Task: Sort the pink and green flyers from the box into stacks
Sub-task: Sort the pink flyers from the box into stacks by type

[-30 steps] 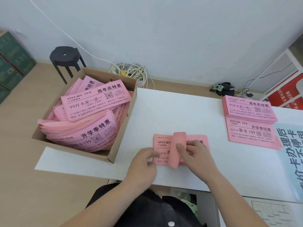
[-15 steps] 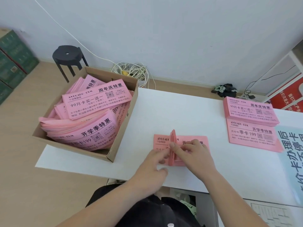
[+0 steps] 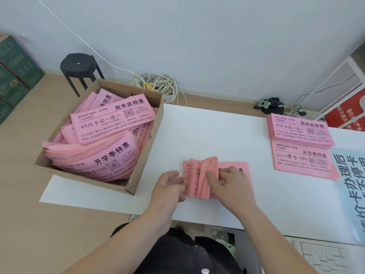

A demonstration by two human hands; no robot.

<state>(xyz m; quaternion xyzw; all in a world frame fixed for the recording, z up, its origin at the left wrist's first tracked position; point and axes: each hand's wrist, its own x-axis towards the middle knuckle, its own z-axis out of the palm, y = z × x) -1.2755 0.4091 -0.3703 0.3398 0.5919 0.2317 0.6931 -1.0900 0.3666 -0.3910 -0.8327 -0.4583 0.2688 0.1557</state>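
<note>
Flyers [image 3: 205, 179] fanned wider; stacks [image 3: 300, 133]: "AVOCADO·GYM"

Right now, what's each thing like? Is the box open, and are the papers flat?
cardboard box, open, heaped with loose flyers.
bundle of pink flyers, on the white table, middle sheets fanned upright.
right hand, pinching the fanned sheets.
left hand, fingers curled at the bundle's left edge; grip unclear.
far sorted stack, flat, thick.
near sorted stack, flat, thin.
</note>
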